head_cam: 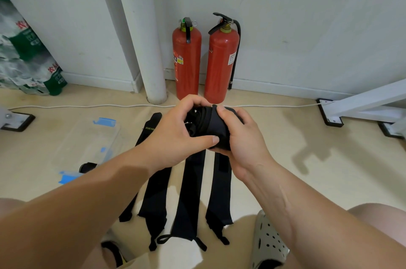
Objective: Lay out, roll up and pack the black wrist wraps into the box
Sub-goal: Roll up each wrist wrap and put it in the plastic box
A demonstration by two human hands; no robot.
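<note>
While both hands curl around it above the floor (307,169), the rolled wrist wrap (211,123) sits gripped between the left hand (175,134) and the right hand (241,137). Flat wraps (191,191) lie side by side beneath it. The clear box (87,143) stands apart at their left edge, and open floor spreads to the right.

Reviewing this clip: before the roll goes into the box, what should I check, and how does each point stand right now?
1. Grip on the rolled wrap: ok, the left hand and right hand both grip it.
2. Roll fastened shut: cannot tell, the hands cover most of it, and loose folds show at its left end.
3. Box close by: ok, it stands to the left of the hands.
4. Box open: cannot tell, its clear plastic hides whether a lid is on.
5. All wraps rolled: not ok, several flat wraps lie unrolled below the hands.
</note>
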